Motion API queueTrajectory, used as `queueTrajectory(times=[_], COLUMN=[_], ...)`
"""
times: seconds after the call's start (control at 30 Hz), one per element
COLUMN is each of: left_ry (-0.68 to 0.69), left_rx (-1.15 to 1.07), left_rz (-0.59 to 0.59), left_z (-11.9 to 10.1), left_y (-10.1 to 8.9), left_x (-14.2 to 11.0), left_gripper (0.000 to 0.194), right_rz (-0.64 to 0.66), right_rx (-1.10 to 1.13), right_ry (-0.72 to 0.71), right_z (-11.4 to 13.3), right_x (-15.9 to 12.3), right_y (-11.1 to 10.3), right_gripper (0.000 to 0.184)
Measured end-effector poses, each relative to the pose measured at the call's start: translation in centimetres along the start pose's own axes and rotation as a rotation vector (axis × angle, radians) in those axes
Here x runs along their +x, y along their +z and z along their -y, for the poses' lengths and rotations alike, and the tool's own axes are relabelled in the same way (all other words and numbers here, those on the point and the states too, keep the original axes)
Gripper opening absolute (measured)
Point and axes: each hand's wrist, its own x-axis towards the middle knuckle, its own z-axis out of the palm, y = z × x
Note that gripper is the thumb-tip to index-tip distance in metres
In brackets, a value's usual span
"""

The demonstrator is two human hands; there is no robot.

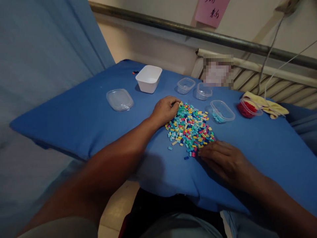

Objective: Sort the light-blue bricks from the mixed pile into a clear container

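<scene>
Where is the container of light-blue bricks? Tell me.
In the head view, that container sits right of the multicoloured brick pile, left of the tub of red pieces.

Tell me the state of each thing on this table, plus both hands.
Left hand: fingers curled, at pile's edge
Right hand: fingers at pile's near edge
Brick pile: loose, mixed colours
White tub: upright, open
Two small containers: upright, open
Light-blue brick container: open, partly filled
Red-piece container: holding red pieces
Lids: stacked flat
Yellow cloth: crumpled
</scene>
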Motion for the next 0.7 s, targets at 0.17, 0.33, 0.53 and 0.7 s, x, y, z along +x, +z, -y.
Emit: queueTrajectory(times=[0.17,0.33,0.53,0.7], left_ry=[-0.018,-0.012,-0.011,-0.009], left_rx=[-0.005,-0.017,-0.035,-0.039], left_rz=[-0.013,-0.029,-0.008,-0.004], left_z=[0.5,0.9,0.6,0.1], left_y=[-0.1,-0.2,-0.2,-0.4], left_x=[0.3,0.4,0.3,0.2], left_gripper=[0.025,0.024,0.025,0.024], right_rz=[0.17,0.274,0.232,0.187], right_rx=[0.037,0.016,0.103,0.153], right_ry=[0.0,0.029,0.081,0.116], right_z=[0.1,0.4,1.0,0.7], right_x=[3.5,5.2,4.7,4.3], right_y=[-0.9,0.0,1.5,1.7], right_gripper=[0.015,0.017,0.026,0.028])
